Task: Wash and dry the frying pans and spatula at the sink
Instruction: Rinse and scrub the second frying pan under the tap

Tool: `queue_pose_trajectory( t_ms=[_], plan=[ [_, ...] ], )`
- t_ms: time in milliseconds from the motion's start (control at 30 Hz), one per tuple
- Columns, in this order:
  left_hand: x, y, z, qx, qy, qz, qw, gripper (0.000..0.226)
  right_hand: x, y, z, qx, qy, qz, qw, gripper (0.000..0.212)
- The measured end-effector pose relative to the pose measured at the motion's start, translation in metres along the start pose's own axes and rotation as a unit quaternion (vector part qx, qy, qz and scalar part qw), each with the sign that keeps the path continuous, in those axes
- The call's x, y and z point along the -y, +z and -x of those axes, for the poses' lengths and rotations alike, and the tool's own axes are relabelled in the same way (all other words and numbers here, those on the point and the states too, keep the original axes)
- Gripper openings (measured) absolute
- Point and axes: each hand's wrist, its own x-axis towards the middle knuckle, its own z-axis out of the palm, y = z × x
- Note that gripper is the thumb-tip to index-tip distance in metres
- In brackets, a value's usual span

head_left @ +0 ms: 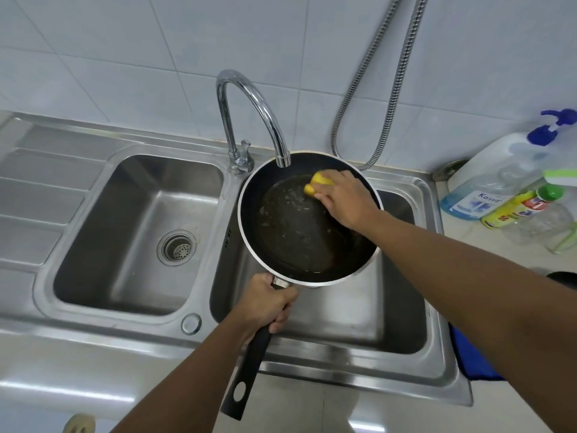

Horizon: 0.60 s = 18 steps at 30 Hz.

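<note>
Head view, nearest first: the front rim of the steel sink (343, 375) runs across below the arms, and the black handle (249, 370) of the frying pan (296, 239) juts out over it toward the person. The left hand (268, 303) is wrapped round the handle close to the pan body, fingers curled tight. The pan is held above the right basin (343, 317), covering most of its far part, with its left edge over the divider; the left basin (125, 214) beside it lies open, holding only its drain strainer (177, 248). Greasy streaks show on the pan floor. The right hand (343, 198) reaches in over the pan's right rim, fingers bent round a yellow sponge (317, 184) pressed to the far inner side. The faucet (249, 101) spout ends just over the pan's far rim, close beside the sponge. A blue cloth (468, 360) lies by the sink's right edge. Farther right stand a pump bottle (487, 182) and a yellow bottle (515, 207); a metal hose (384, 89) hangs on the tiled wall.
</note>
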Motion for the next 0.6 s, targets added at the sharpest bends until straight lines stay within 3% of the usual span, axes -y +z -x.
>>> queue_pose_trajectory(
  t_ms=[67, 167, 367, 600],
  plan=[
    [0.001, 0.001, 0.001, -0.004, 0.002, -0.006, 1.000, 0.027, 0.020, 0.003, -0.017, 0.011, -0.001, 0.019, 1.000, 0.042],
    [0.001, -0.002, 0.000, -0.006, 0.010, -0.025, 1.000, 0.027, 0.056, 0.011, -0.027, 0.048, -0.059, -0.042, 0.996, 0.053],
    [0.005, -0.007, -0.007, -0.028, 0.003, -0.035, 0.999, 0.028, 0.088, 0.032, 0.016, 0.065, -0.214, -0.187, 0.957, 0.034],
    [0.011, -0.006, -0.004, -0.012, -0.018, -0.030, 0.999, 0.021, 0.032, 0.039, 0.077, 0.042, -0.161, -0.245, 0.955, 0.020]
  ],
)
